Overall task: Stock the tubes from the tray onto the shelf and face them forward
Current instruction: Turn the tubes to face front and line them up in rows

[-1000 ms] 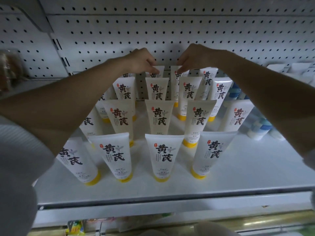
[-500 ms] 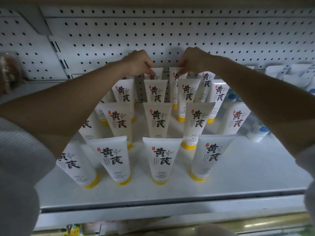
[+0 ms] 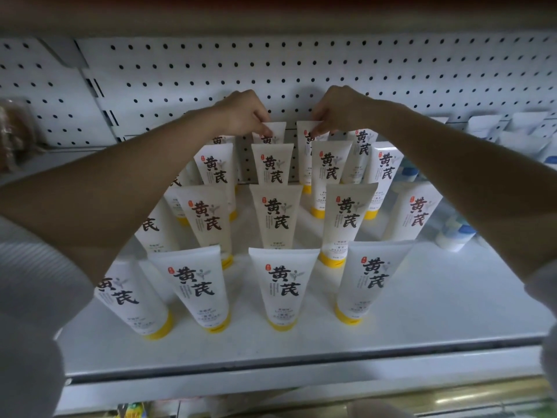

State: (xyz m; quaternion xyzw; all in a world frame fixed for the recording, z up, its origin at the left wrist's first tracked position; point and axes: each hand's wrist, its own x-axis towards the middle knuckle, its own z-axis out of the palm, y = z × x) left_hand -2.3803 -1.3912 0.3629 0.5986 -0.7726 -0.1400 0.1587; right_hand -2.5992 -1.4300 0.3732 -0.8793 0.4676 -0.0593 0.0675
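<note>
Tubes (image 3: pixel 283 276) stand cap-down in rows on the white shelf (image 3: pixel 437 300), labels facing out. At the back, near the pegboard (image 3: pixel 301 64), the left grip (image 3: pixel 241 116) pinches the top edge of one rear tube (image 3: pixel 276 129), fingers curled narrowly on it. The right grip (image 3: pixel 340 111) pinches the top of the neighbouring tube (image 3: pixel 305 138) just beside it. Both stand upright behind the second row. Blue-capped containers (image 3: pixel 455 236) sit to the right.
</note>
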